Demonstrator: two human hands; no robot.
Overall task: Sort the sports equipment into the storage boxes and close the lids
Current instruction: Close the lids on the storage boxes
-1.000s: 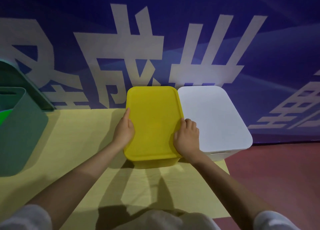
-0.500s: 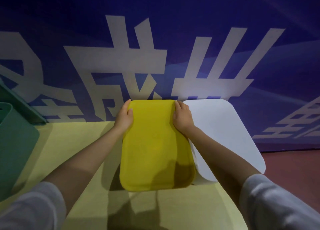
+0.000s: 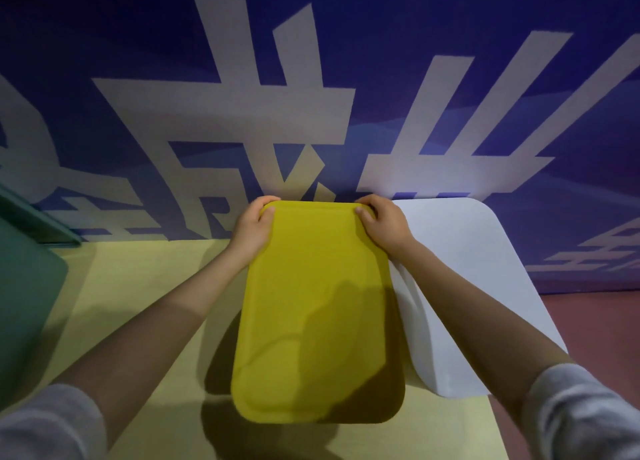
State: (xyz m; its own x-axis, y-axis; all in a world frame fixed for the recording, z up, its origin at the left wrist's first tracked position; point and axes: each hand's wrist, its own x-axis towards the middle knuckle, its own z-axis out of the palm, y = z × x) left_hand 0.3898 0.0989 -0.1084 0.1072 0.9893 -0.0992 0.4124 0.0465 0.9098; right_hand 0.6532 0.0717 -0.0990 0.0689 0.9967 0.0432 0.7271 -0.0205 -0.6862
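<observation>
Against blue lettered wall, on pale counter: yellow lid atop its box, beside white box. Left hand and right hand curled over far corners (grip holding lid). Best pressed evenly, corner by corner, until seated.

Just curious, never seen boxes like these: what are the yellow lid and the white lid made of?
Yellow lid: probably moulded plastic, matte; rounded corners, a raised rim, no glare. White lid: seemingly the same plastic, smooth and dull, evenly coloured. Neither can be told for certain in this dim light.
</observation>
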